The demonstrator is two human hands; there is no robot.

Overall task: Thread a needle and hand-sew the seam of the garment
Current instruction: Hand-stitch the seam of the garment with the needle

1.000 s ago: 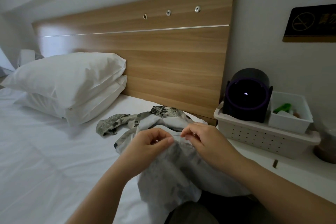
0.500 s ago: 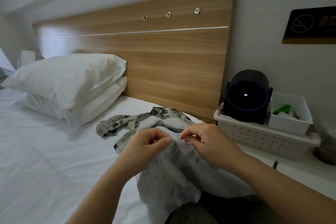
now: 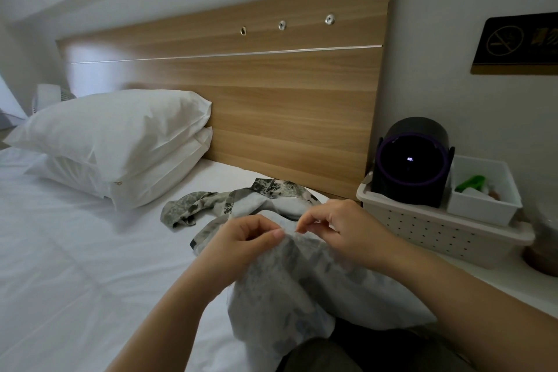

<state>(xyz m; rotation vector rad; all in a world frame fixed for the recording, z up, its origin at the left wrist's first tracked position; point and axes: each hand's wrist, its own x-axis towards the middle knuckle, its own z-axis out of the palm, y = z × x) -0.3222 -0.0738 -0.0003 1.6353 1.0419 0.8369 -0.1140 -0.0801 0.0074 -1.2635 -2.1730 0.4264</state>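
Observation:
A grey-white patterned garment [image 3: 290, 287] is bunched over my lap and trails onto the bed, its darker printed side showing farther back. My left hand [image 3: 241, 238] pinches a raised fold of the cloth between thumb and forefinger. My right hand [image 3: 341, 226] is just to its right, fingertips pinched together at the same fold. The needle and thread are too small to make out between the fingers.
Two white pillows [image 3: 120, 142] lie at the left against a wooden headboard [image 3: 271, 100]. On the right ledge, a perforated white basket [image 3: 428, 229] holds a black round device [image 3: 410, 163] and a small white bin [image 3: 483, 205]. White bedding [image 3: 75, 266] spreads to the left.
Both hands stay at the fold; the right fingertips have drawn slightly away from the left thumb. The view has shifted a little downward.

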